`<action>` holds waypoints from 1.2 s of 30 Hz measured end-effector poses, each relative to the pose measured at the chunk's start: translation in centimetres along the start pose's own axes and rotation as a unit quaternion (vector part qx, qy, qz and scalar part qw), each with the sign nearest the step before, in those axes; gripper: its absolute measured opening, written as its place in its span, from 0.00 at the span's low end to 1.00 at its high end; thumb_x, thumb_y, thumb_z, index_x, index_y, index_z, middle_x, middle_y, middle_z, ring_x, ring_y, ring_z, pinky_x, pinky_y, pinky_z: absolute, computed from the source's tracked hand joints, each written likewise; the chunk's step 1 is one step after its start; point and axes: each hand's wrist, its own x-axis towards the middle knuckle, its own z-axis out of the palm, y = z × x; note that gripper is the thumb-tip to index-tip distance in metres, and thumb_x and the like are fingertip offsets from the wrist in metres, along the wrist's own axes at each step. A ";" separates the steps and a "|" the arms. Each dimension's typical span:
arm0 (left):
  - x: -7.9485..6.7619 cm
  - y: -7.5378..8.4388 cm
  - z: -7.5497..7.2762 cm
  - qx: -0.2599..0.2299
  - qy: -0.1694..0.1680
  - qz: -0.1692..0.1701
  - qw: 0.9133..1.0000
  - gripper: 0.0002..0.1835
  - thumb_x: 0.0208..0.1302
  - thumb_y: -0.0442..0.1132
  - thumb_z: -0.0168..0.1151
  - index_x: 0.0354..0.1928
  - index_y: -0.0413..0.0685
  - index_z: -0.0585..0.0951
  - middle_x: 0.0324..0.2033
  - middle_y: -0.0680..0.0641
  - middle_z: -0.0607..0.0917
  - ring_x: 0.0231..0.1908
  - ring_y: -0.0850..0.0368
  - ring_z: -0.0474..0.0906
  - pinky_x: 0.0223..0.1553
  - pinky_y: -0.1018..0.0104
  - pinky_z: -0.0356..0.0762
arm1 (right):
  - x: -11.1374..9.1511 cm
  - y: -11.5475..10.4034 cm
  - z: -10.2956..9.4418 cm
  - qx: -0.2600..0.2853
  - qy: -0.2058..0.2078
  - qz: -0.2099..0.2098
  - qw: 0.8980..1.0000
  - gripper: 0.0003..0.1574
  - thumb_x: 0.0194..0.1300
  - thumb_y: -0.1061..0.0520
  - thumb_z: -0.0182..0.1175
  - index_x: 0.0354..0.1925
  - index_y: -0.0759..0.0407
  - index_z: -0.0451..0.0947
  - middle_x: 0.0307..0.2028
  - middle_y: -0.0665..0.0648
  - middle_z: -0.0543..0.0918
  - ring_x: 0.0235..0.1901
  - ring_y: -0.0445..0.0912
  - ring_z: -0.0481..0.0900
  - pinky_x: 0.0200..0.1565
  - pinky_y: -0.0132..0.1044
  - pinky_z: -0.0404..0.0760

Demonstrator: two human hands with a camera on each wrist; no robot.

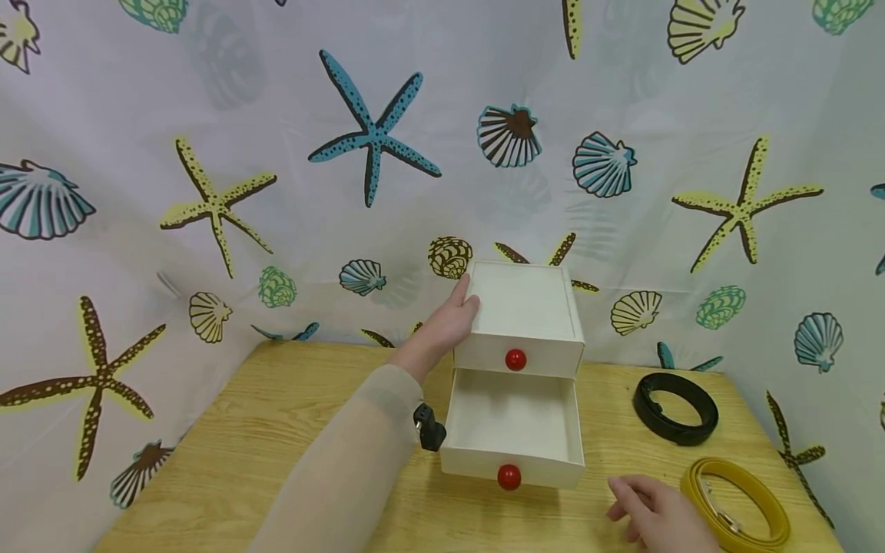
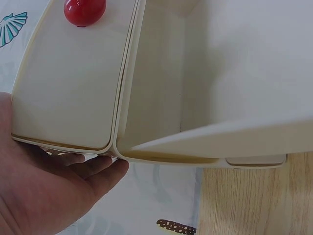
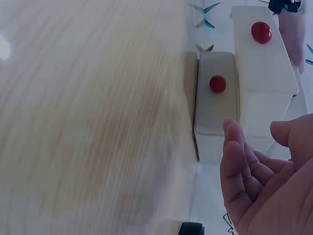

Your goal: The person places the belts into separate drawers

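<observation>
A white two-drawer box [image 1: 525,299] with round red knobs stands on the table; its lower drawer [image 1: 512,415] is pulled out with a bare bottom, while the upper one is closed. My left hand [image 1: 449,319] rests against the box's left side, fingers extended along the wall, as the left wrist view also shows. In front of the box, to the right, my right hand [image 1: 660,511] hovers with relaxed fingers and holds nothing. Beside it lies a coiled yellow belt [image 1: 764,499] with a metal buckle. The right wrist view shows the loosely bent fingers [image 3: 234,161] of this hand.
A coiled black belt [image 1: 701,426] lies right of the box, behind the yellow one. Both sit near the right edge of the wooden table [image 1: 276,415]. A white curtain [image 1: 276,115] printed with starfish and shells hangs behind the table and along its sides.
</observation>
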 end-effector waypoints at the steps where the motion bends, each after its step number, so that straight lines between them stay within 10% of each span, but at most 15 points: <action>1: 0.0 0.0 0.0 0.000 0.000 0.000 1.000 0.37 0.92 0.53 0.34 0.92 0.60 0.36 0.90 0.48 0.39 0.88 0.46 0.35 0.85 0.44 0.36 | 0.0 0.1 -0.3 -0.008 0.008 0.000 1.000 0.47 0.83 0.25 0.52 0.63 0.67 0.82 0.38 0.50 0.90 0.33 0.47 0.83 0.38 0.44 0.84; 16: 0.2 0.0 0.0 -0.002 -0.001 0.006 1.000 0.37 0.92 0.53 0.33 0.92 0.59 0.36 0.90 0.47 0.40 0.88 0.48 0.34 0.86 0.46 0.36 | 0.6 1.7 -3.6 -0.159 0.088 -0.027 0.983 0.62 0.76 0.13 0.45 0.70 0.64 0.79 0.47 0.54 0.93 0.43 0.52 0.90 0.48 0.58 0.86; 28: 0.3 0.0 0.0 -0.004 -0.002 0.003 1.000 0.37 0.92 0.53 0.34 0.92 0.59 0.36 0.90 0.48 0.39 0.88 0.48 0.34 0.85 0.46 0.36 | 1.2 3.5 -5.8 -0.214 0.150 -0.053 0.964 0.61 0.77 0.17 0.52 0.70 0.71 0.78 0.49 0.58 0.91 0.39 0.49 0.87 0.38 0.49 0.85; 36: 0.5 -0.2 0.1 -0.005 -0.002 0.001 1.000 0.37 0.92 0.54 0.34 0.92 0.60 0.36 0.90 0.48 0.39 0.88 0.47 0.33 0.85 0.46 0.35 | 1.5 4.9 -7.6 -0.255 0.132 -0.067 0.956 0.66 0.77 0.16 0.51 0.69 0.77 0.75 0.53 0.69 0.88 0.51 0.66 0.87 0.49 0.63 0.86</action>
